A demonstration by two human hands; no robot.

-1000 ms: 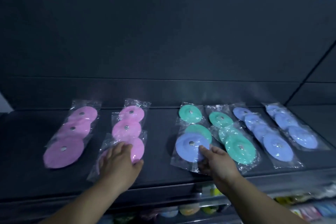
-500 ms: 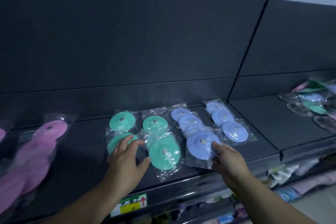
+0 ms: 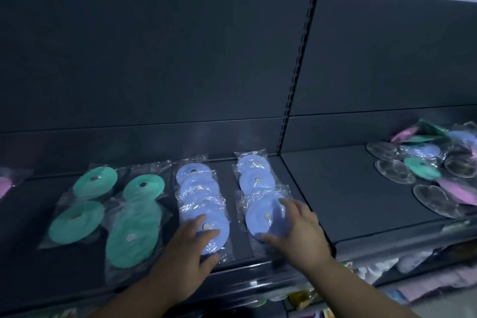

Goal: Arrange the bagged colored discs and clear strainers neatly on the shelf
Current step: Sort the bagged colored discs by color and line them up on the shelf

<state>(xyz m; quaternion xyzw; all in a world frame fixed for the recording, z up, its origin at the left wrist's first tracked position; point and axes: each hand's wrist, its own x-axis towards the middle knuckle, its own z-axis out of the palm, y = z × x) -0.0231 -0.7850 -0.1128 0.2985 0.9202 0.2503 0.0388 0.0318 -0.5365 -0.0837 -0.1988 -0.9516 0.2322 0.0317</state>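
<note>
left of the upright (image 3: 296, 85) the green and blue disc rows (image 3: 197, 188) look done, your left hand (image 3: 189, 258) and right hand (image 3: 299, 235) lie open on the blue ones; mixed pile (image 3: 423, 171) right of it unsorted.

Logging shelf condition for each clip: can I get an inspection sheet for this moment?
Surface: dark shelf, two bays split by an upright post.
Job's things: green bagged discs and blue bagged discs, two columns each; pink bagged disc at left edge; clear strainers in a mixed pile, right bay.
Clutter: nothing seen.
Hands: left hand rests on one blue column's front disc, right hand on the other's; fingers spread.
Cables: nothing seen.
Surroundings: blurred goods on a lower shelf.
</note>
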